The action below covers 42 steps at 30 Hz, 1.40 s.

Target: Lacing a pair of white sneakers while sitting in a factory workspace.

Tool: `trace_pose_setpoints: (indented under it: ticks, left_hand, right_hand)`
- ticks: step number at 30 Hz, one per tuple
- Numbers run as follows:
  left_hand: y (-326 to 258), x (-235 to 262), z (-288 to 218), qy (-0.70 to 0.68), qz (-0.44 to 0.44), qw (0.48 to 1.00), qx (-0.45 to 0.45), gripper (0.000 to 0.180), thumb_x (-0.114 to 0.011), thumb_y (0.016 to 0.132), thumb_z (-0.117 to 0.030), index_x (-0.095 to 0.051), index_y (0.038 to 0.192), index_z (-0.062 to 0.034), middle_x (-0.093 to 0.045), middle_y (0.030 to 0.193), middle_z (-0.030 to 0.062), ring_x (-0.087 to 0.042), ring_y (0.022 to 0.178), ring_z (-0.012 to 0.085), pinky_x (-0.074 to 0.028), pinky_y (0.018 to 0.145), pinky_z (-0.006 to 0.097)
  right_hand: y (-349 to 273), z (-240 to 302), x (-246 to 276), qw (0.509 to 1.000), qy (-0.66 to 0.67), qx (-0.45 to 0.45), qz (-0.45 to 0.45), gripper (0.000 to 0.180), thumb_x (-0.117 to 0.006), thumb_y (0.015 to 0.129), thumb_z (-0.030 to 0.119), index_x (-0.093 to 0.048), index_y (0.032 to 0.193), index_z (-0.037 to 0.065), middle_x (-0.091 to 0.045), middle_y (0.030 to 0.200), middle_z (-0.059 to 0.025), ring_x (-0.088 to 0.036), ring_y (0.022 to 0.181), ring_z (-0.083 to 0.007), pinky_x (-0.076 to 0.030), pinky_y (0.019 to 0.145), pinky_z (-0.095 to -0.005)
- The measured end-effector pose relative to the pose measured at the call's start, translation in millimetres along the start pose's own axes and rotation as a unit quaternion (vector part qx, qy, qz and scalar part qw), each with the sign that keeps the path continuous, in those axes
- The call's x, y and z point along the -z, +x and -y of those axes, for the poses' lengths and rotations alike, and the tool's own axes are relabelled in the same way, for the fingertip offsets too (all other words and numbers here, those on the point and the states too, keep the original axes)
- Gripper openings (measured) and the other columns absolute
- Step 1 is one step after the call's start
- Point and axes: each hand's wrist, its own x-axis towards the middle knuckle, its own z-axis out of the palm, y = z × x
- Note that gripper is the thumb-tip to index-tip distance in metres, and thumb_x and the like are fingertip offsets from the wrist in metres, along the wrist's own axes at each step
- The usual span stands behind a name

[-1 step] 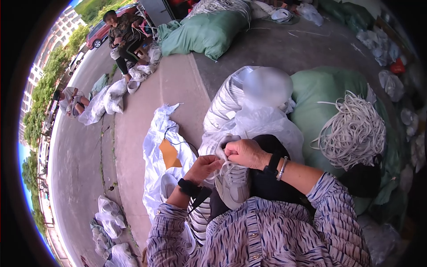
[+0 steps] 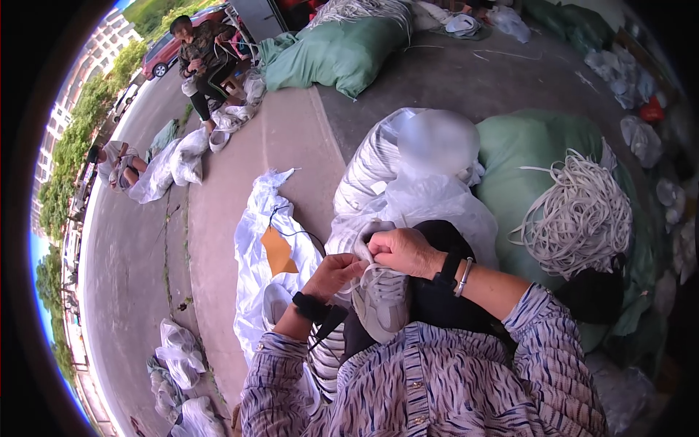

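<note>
A beige-and-white sneaker point(image 2: 384, 306) rests on my lap, toe toward me, with a pale shoelace point(image 2: 373, 272) threaded across its front. My left hand point(image 2: 336, 273) is closed in a pinch at the left side of the shoe's upper eyelets, on the lace. Close beside it, my right hand point(image 2: 405, 250) curls over the tongue, thumb and forefinger pressed together on the lace. The fingers hide the exact lace ends. Under my left forearm lies another pale shoe point(image 2: 276, 302), partly covered by the arm.
A white plastic sack point(image 2: 251, 255) with an orange-brown card piece point(image 2: 279, 251) lies at left. Ahead stands a clear bag point(image 2: 429, 200) of white items. At right, a lace bundle point(image 2: 579, 215) sits on a green sack point(image 2: 510, 153). Two people sit at far left among bags.
</note>
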Motion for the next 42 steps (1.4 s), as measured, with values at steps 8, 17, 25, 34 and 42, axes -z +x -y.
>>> trace_pose_setpoints:
  ticks: [8, 17, 25, 34, 42]
  left_hand:
    - [-4.8, -2.6, -5.9, -0.01, -0.023, 1.0, -0.016, 0.032, -0.058, 0.09, -0.033, -0.063, 0.086, -0.0024, -0.052, 0.072, -0.0055, -0.044, 0.067, 0.0052, -0.036, 0.063, 0.021]
    - [-24.4, -4.1, -3.5, -0.104, -0.011, 0.994, 0.04, 0.03, -0.054, 0.092, -0.033, -0.063, 0.087, -0.0051, -0.056, 0.076, -0.0032, -0.049, 0.069, 0.0059, -0.04, 0.067, 0.021]
    - [-29.7, -11.5, -7.8, -0.155, -0.078, 0.982, 0.071, 0.026, -0.057, 0.09, -0.033, -0.063, 0.086, -0.0083, -0.059, 0.077, -0.0027, -0.049, 0.064, 0.0071, -0.04, 0.063, 0.021]
    - [-26.7, -15.0, 4.6, -0.214, -0.042, 0.975, 0.032, 0.023, -0.056, 0.089, -0.03, -0.061, 0.085, -0.0082, -0.06, 0.079, -0.0007, -0.052, 0.068, 0.0095, -0.04, 0.064, 0.023]
    - [-41.5, -26.6, 11.3, -0.236, -0.046, 0.968, -0.07, 0.027, -0.052, 0.091, -0.029, -0.061, 0.099, -0.0045, -0.06, 0.082, -0.001, -0.052, 0.076, 0.0093, -0.042, 0.073, 0.024]
  right_hand:
    - [-3.5, -13.8, 38.7, 0.994, -0.045, -0.023, -0.093, 0.008, -0.059, 0.073, 0.014, -0.059, 0.073, 0.006, -0.061, 0.072, -0.0096, -0.061, 0.071, -0.0294, -0.047, 0.063, -0.0389]
    - [-64.0, -36.6, 74.5, 0.988, -0.018, -0.093, -0.121, 0.011, -0.057, 0.081, 0.013, -0.06, 0.078, 0.002, -0.06, 0.065, -0.0105, -0.058, 0.055, -0.0251, -0.047, 0.053, -0.0346]
    - [-71.2, 14.1, 49.3, 0.933, 0.231, -0.266, 0.075, 0.028, -0.044, 0.091, 0.011, -0.054, 0.112, -0.004, -0.061, 0.066, -0.0096, -0.057, 0.044, -0.0128, -0.043, 0.038, -0.0226]
    - [-40.5, 5.9, 36.0, 0.933, 0.175, -0.287, 0.128, 0.023, -0.051, 0.088, 0.016, -0.054, 0.079, -0.004, -0.059, 0.058, -0.009, -0.056, 0.04, -0.0133, -0.039, 0.033, -0.0227]
    - [-71.5, 3.8, 30.2, 0.89, 0.317, -0.318, 0.08, 0.021, -0.05, 0.087, 0.017, -0.056, 0.083, -0.003, -0.059, 0.059, -0.0104, -0.053, 0.037, -0.0121, -0.037, 0.032, -0.0227]
